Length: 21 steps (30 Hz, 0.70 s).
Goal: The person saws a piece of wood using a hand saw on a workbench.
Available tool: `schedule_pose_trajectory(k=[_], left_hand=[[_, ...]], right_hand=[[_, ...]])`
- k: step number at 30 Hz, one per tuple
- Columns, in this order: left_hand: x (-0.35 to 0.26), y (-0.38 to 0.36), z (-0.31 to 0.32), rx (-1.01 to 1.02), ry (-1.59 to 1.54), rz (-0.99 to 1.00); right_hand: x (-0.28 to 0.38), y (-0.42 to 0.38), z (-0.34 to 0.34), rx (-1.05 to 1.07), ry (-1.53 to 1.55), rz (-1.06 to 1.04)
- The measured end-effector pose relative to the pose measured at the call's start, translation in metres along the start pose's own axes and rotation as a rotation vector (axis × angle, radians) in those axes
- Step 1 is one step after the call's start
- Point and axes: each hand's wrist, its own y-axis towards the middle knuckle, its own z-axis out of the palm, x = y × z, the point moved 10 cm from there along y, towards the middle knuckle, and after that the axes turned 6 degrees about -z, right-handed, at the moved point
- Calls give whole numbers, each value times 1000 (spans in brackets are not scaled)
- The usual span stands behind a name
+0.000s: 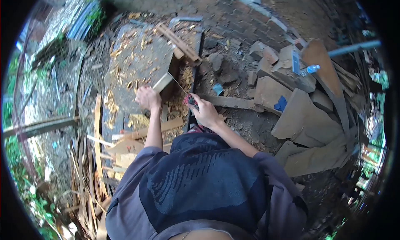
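Observation:
My right hand (205, 113) is closed around the red-and-black handle of a thin-bladed hand tool (178, 83). Its narrow, pale blade points up and to the left, seen nearly edge-on, and its far part meets the right end of a short wooden block (162, 82). On the block's left end, my left hand (148, 98) is closed, pressing it at the edge of a stone slab (125, 69). The exact type of blade cannot be told from this angle.
Wood shavings cover the slab, with a long grooved wooden piece (178, 43) at its far edge. Broken stone slabs (310, 119) and a plastic bottle (310, 69) lie to the right. Thin wood strips (85, 177) are piled at lower left. A brick wall (250, 21) stands beyond.

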Motion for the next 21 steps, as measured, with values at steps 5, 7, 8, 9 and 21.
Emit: schedule_pose_trajectory(k=[5,7,8,9,21], left_hand=[[-17,-15,-20,71,-53,183],[-15,-14,-17,64,-68,185],[-19,-10,-21,42,-67,193],[-19,-4,-17,81,-48,159],[-23,5,-5,86,1,232]], right_hand=[[-39,-9,-32,-73,-15,88],[-56,-14,-43,-92,-85,103],[-57,-14,-52,-120,-117,91],[-65,-15,-56,-91,-116,150],[-91,-14,-55,-76,-153,210]])
